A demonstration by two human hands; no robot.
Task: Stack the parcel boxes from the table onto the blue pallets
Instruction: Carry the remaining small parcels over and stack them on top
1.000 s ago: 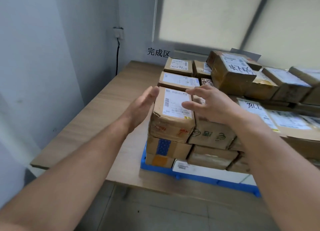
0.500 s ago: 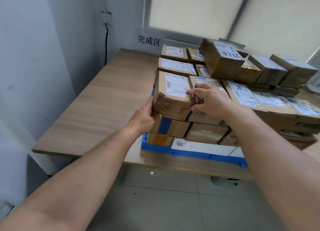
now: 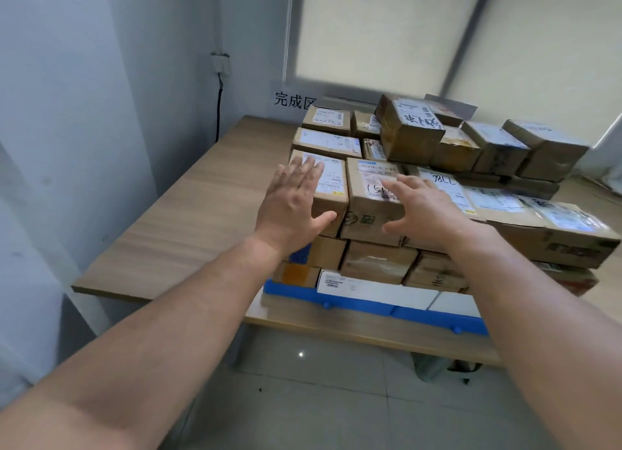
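L hand over the corner box, R hand beside it, both spread open, holding nothing; box tops the stack on the pallet; prob. light, stiff cardboard, slick tape: grip opp. sides.

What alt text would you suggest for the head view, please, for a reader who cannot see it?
A person's open left hand and right hand reach over the front top row of a stack of cardboard parcel boxes on a blue pallet. The pallet sits on a wooden table in a room corner, beneath a covered window.
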